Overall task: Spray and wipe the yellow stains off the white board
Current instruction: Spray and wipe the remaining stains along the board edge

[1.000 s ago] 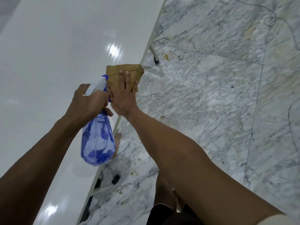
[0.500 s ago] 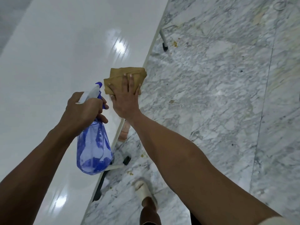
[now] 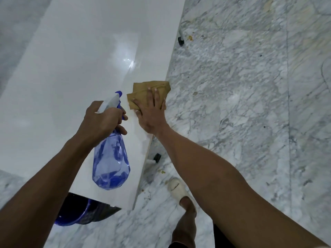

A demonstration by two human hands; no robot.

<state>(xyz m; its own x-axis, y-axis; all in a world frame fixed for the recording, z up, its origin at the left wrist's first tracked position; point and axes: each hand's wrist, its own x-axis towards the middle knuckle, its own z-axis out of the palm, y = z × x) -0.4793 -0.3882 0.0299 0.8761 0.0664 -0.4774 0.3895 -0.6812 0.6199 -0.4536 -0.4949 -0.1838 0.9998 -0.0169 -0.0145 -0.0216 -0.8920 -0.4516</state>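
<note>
While the right hand (image 3: 152, 113) lies flat, fingers spread, pressing a folded tan cloth (image 3: 148, 92) onto the right edge of the glossy white board (image 3: 80, 68), the left hand (image 3: 102, 120) is clamped around a translucent blue spray bottle (image 3: 111, 161) held above the board. Grey-veined marble floor (image 3: 241, 104), a black-tipped board leg (image 3: 180, 40) and a white shoe (image 3: 176, 188) lie to the right.
</note>
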